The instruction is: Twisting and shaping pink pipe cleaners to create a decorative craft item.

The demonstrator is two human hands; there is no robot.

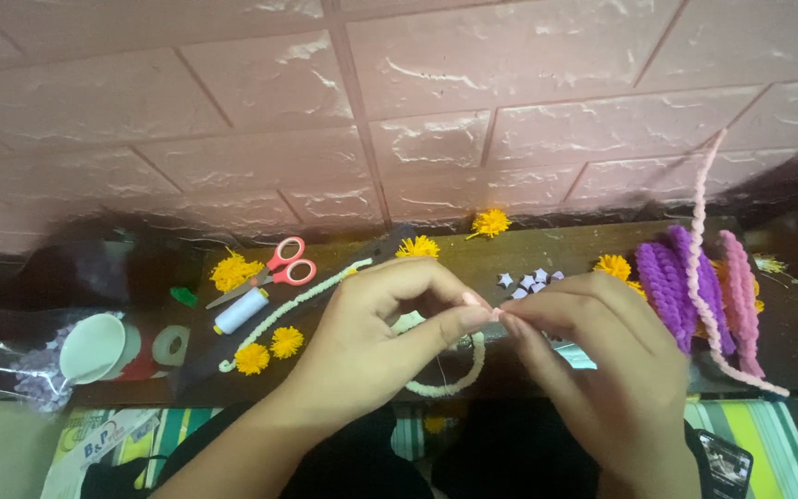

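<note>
Pink brick wall (436, 102) backs a narrow dark table (510, 370), so supplies sit in a single row within arm's reach. Purple and pink fuzzy cords (695, 277) are heaped at the right, one pink strand trailing up the wall, probably to keep it from tangling. A white fuzzy cord (293, 305) runs diagonally, its end curving into a loop under the hands. Red-handled scissors (279, 268), a white thread spool (240, 311) and yellow pompom flowers (270, 349) lie left of the work. Left hand (371, 342) and right hand (593, 360) meet at centre above the table, fingertips pinched shut on one small pinkish piece (499, 316), raised close for fine control; what it is cannot be told.
</note>
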